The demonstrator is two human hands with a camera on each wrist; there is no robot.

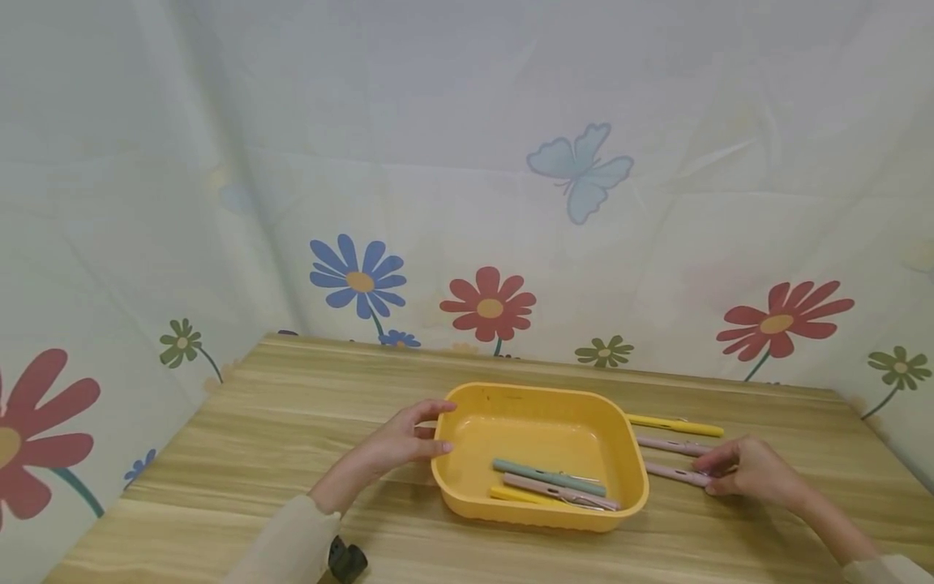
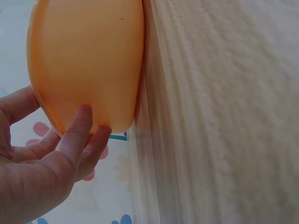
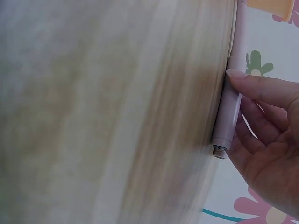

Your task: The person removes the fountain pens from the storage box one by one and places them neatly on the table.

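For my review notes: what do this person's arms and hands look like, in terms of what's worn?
The left hand and right hand show no gloves or rings. The left sleeve and right sleeve are plain pale cream, ending short of the wrists. A small black object sits by the left cuff; I can't tell what it is.

Yellow tray [image 1: 520, 442], pale pink pen [image 1: 675, 474], grey-green pen [image 1: 543, 475], wood-grained table [image 1: 292, 430], white flower-printed backdrop [image 1: 438, 203]

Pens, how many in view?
6: green pen, pink pen, yellow pen in the tray; to its right, rear yellow pen, middle pink pen and, pinched by the right hand, front pink pen. More may be hidden.
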